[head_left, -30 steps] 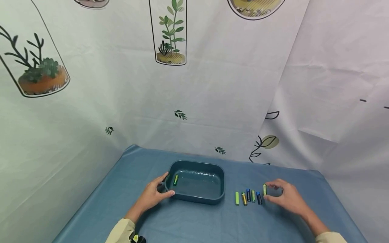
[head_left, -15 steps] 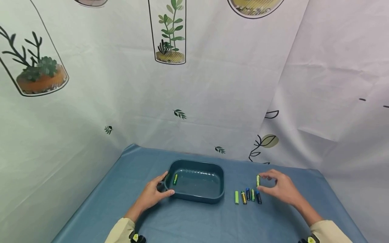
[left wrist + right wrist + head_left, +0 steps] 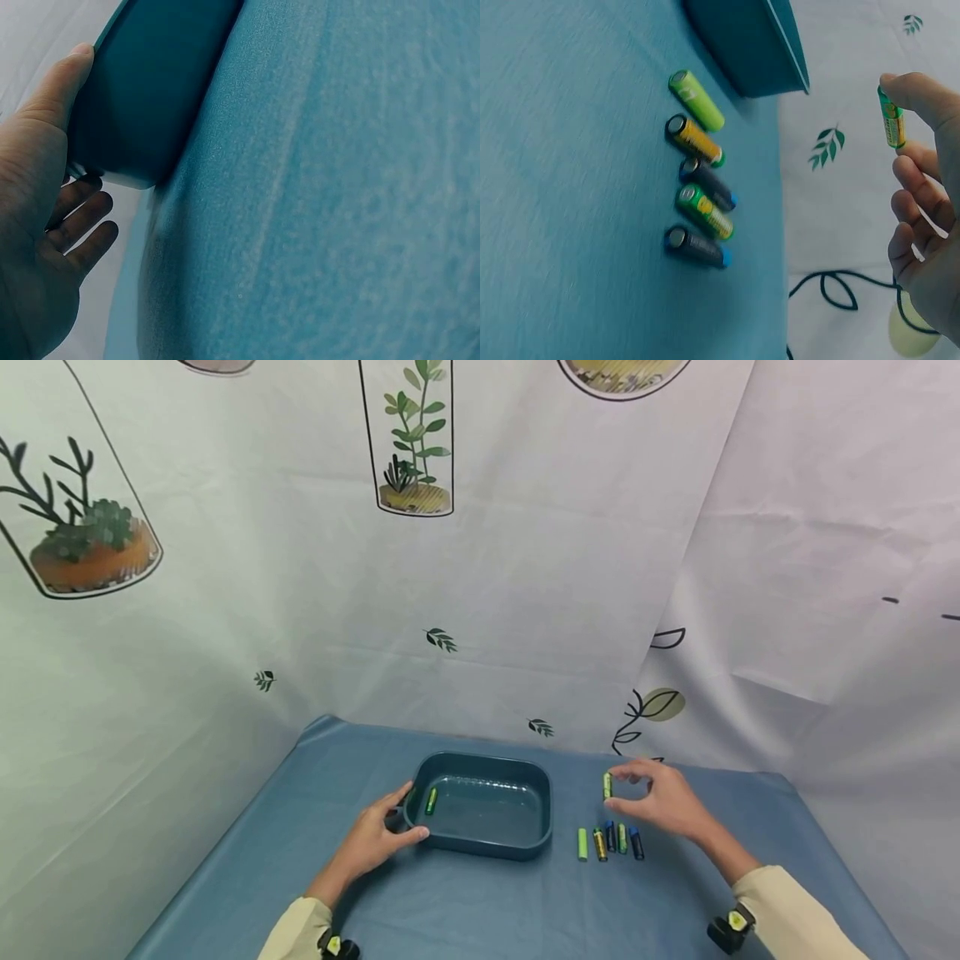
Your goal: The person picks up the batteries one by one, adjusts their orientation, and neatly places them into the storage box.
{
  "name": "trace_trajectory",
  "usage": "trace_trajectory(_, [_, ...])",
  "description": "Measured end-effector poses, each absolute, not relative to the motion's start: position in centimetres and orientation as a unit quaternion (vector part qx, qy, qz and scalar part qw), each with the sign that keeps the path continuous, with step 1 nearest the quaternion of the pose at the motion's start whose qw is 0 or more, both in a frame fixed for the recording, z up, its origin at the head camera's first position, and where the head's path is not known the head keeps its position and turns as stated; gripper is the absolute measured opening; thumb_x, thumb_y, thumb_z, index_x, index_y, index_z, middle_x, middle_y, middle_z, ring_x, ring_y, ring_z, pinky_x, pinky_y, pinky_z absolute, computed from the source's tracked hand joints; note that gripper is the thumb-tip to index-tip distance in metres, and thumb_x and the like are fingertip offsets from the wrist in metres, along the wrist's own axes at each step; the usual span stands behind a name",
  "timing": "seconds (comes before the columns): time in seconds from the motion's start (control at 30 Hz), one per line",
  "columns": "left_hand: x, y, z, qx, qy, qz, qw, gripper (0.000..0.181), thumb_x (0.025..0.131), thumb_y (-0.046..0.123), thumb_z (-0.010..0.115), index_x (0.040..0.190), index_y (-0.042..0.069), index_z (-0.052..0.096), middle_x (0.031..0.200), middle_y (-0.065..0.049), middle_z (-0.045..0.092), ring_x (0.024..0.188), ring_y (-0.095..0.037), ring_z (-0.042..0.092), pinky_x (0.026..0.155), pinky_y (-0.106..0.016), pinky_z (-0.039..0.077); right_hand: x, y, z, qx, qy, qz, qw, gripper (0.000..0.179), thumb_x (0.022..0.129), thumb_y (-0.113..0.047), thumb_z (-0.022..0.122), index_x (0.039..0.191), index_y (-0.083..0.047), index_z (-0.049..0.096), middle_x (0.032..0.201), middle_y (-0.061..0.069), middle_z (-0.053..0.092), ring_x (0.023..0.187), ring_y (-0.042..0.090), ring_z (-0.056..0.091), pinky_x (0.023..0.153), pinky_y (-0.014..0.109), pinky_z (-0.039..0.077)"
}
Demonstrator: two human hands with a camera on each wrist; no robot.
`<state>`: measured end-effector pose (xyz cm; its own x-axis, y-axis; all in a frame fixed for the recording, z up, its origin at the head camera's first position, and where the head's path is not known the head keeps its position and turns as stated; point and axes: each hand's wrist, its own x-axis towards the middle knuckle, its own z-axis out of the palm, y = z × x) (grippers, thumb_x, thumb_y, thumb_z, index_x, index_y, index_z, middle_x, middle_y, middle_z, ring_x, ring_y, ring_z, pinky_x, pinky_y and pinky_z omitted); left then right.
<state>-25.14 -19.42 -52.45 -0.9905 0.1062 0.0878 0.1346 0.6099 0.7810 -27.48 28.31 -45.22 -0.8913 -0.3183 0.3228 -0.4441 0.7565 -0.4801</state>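
Between the thumb and fingertips of my right hand (image 3: 663, 797) a green-and-yellow battery (image 3: 607, 787) is pinched by its ends, raised above the table. The right wrist view shows that battery (image 3: 891, 120) lengthwise between thumb and finger. My left hand (image 3: 371, 839) holds the left end of a dark teal baking dish (image 3: 487, 845), thumb on its near side. In the left wrist view the thumb touches the dish (image 3: 150, 82) near the rim, and several fingers curl beneath the end. One green battery (image 3: 431, 802) lies inside the dish at its left.
Right of the dish, several batteries lie in a loose row on the blue cloth: a plain lime-green one (image 3: 696, 101), a yellow one (image 3: 694, 140), dark blue ones (image 3: 697, 247) and a green one (image 3: 705, 212). A white printed curtain (image 3: 480, 610) hangs behind the table.
My right hand has carried the pinched battery up and leftward, away from the right end of the row toward the dish. My left hand and the dish have stayed in place.
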Motion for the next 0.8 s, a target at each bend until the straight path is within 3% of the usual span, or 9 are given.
trace_trajectory(0.53, [-25.1, -19.4, -52.3, -0.073, -0.897, -0.435, 0.018, 0.093, 0.082, 0.044, 0.086, 0.158, 0.015, 0.042, 0.158, -0.02, 0.041, 0.132, -0.045, 0.054, 0.099, -0.056, 0.052, -29.4, 24.6, -44.2, 0.241, -0.91, 0.324, 0.09, 0.046, 0.083, -0.045, 0.085, 0.12, -0.019, 0.076, 0.103, -0.009, 0.066, 0.093, 0.012, 0.06, 0.076, 0.035, 0.053])
trace_trajectory(0.8, [-25.2, -19.4, -52.3, -0.07, -0.899, -0.432, 0.015, 0.093, 0.082, 0.045, 0.086, 0.158, 0.015, 0.042, 0.158, -0.02, 0.042, 0.134, -0.046, 0.052, 0.101, -0.059, 0.05, -30.1, 23.1, -43.8, 0.235, -0.909, 0.337, 0.074, 0.049, 0.082, -0.045, 0.085, 0.122, -0.018, 0.075, 0.106, -0.003, 0.067, 0.096, 0.024, 0.062, 0.075, 0.038, 0.05])
